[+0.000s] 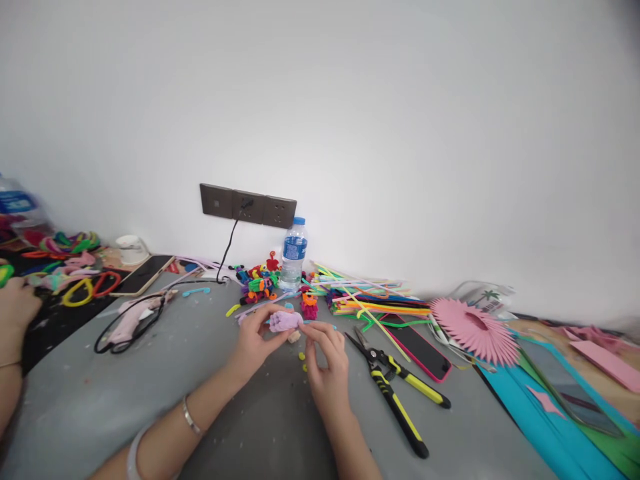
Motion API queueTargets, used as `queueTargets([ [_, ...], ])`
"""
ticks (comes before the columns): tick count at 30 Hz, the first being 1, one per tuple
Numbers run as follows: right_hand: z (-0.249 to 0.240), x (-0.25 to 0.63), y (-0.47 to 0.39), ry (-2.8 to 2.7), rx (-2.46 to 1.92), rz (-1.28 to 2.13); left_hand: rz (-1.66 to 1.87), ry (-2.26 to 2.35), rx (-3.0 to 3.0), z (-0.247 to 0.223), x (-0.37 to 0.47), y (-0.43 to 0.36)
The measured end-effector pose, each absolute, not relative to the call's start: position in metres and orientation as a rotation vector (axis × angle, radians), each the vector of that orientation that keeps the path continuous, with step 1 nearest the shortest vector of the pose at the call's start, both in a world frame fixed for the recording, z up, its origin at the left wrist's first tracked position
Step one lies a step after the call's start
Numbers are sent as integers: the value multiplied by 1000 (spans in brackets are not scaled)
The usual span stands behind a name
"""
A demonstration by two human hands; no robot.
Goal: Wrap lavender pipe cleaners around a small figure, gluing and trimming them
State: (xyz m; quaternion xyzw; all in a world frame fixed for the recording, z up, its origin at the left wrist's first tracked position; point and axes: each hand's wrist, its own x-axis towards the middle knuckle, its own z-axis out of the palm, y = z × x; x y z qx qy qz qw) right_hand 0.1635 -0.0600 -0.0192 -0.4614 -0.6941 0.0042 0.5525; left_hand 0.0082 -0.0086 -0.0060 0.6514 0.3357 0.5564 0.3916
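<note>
A matt grey worktop (270, 427), flecked with small pale specks, runs back to a plain white wall (380, 133). Above its back edge sits a dark socket panel (249, 205) with a black cable (229, 250) plugged in. Toward the left edge, the grey surface gives way to black, where another person's hand (17, 303) shows among bright fuzzy loops.

A clear plastic bottle (294, 260) with a blue cap stands at the back edge, beside a heap of small fuzzy figures (260, 283). To its right lie straight, thin fuzzy stems (380, 303) in many colours. Nearer the right edge are metal cutters (375, 360) with black and yellow handles, opened in a V, and a pink paper ring (495, 343) folded into sharp pleats. Blue paper (525, 413) lies flat toward the near right corner.

The lilac piece (284, 321) is held up over the middle of the worktop: plump, soft and lumpy, with close-packed ridges. The left hand's (253, 343) grip is clamped on its left side; the right hand's (327, 363) grip is pinched on its right end.
</note>
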Motion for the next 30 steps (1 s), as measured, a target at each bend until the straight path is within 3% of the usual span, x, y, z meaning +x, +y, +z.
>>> queueTargets([
  [30, -25, 166, -59, -1710, -1155, 8, 1496, 889, 1722, -5, 7, -6],
])
